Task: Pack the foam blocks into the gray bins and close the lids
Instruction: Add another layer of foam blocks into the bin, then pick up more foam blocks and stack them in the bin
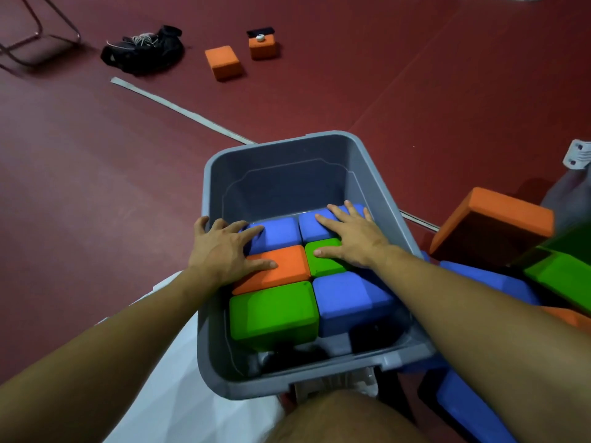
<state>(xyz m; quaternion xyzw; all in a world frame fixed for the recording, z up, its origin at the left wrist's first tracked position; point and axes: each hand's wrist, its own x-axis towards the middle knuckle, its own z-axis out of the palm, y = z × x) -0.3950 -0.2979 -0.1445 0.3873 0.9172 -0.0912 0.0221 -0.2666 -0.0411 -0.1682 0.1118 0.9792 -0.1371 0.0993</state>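
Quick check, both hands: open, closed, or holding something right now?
Left hand: open, flat on the orange block and a blue block in the gray bin, gripping nothing.
Right hand: open, palm pressing the far blue block and green block, gripping nothing.

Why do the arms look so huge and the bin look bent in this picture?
In the head view, the wide-angle lens stretches whatever sits near the edges, so the forearms balloon and the gray bin leans. The light is dim and soft; the blocks under the left hand and right hand stay sharp, while the orange block at the right edge looks smeared.
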